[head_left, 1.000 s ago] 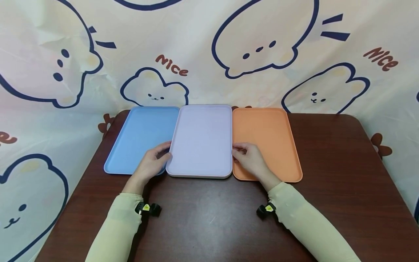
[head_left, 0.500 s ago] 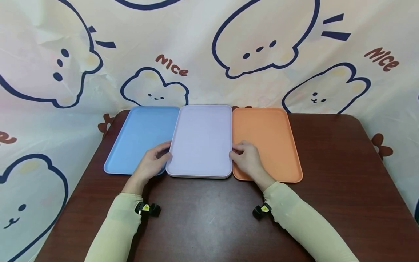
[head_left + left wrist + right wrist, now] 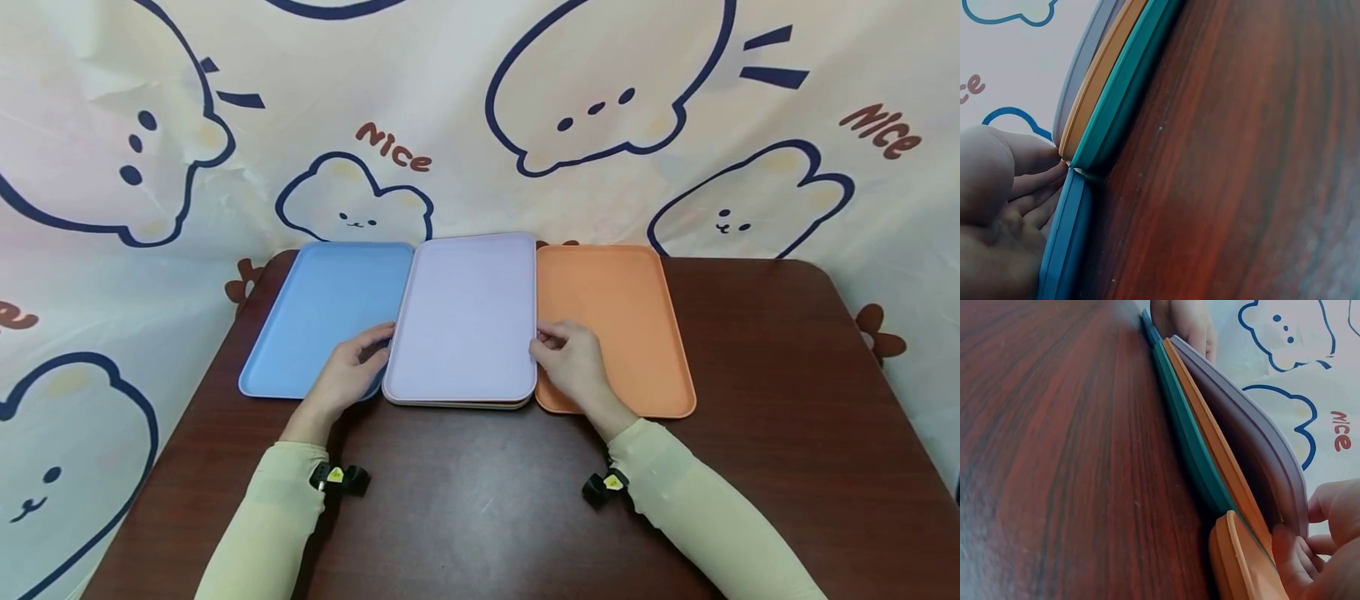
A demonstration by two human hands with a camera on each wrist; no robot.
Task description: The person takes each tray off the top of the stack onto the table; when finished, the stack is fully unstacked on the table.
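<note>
A lavender tray (image 3: pixel 468 321) tops a stack in the middle, over an orange tray (image 3: pixel 1094 81) and a green tray (image 3: pixel 1119 94), both seen edge-on in the left wrist view. My right hand (image 3: pixel 576 360) pinches the lavender tray's right rim, thumb on one face and fingers on the other. That side is tilted up, with a dark gap under it in the right wrist view. My left hand (image 3: pixel 347 371) lies over the blue tray's inner edge, its extended thumb and fingertips touching the stack's left side, where the lavender tray stays low.
A blue tray (image 3: pixel 330 308) lies left of the stack, and another orange tray (image 3: pixel 607 308) lies right, both against it. All are on a dark brown table (image 3: pixel 480 500). A cartoon-printed cloth (image 3: pixel 465 83) hangs behind the table's back edge.
My right hand has taken hold of the lavender tray's right rim and raised that side, so the tray now tilts. My left hand has stayed in place at the stack's left side.
</note>
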